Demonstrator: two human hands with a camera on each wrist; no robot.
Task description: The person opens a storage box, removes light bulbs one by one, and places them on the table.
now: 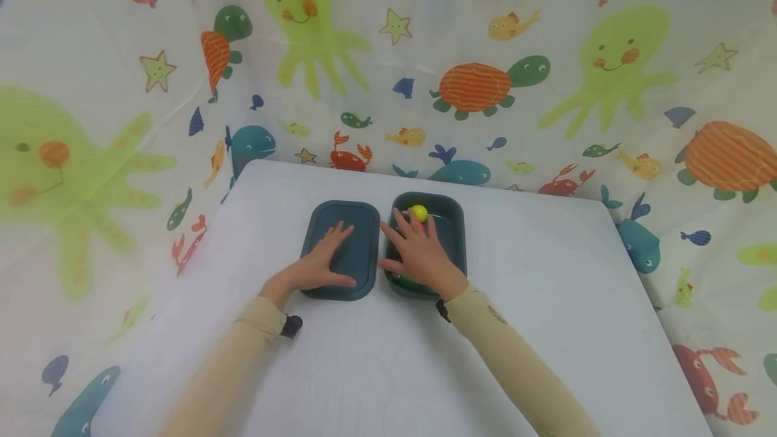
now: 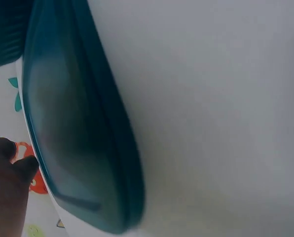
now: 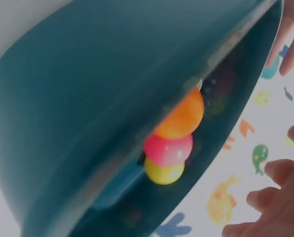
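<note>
On the white table (image 1: 546, 302), the left hand (image 1: 324, 263) lies flat on a dark teal lid (image 1: 341, 248), fingers straight and spread, palm down on its top, gripping nothing; the lid rests on the table just left of a matching teal box (image 1: 452, 235), the two nearly edge to edge. From the left wrist view the lid (image 2: 73, 143) shows as a smooth, raised-rimmed slab against the table surface, with dark fingertips (image 2: 9, 163) at its far side. The right hand (image 1: 419, 253) is spread over the open box, fingers straight and fanned across its near and left part, not curled around anything; whether the palm touches the rim cannot be told. In the box, beyond the fingers, sits a yellow ball (image 1: 419, 212). The right wrist view shows the box wall (image 3: 102, 113) close up, and inside it an orange ball (image 3: 183, 116), a pink ball (image 3: 167, 149) and the yellow ball (image 3: 164, 173) clustered and touching. A sea-creature patterned cloth (image 1: 485, 52) hangs behind and around the table.
</note>
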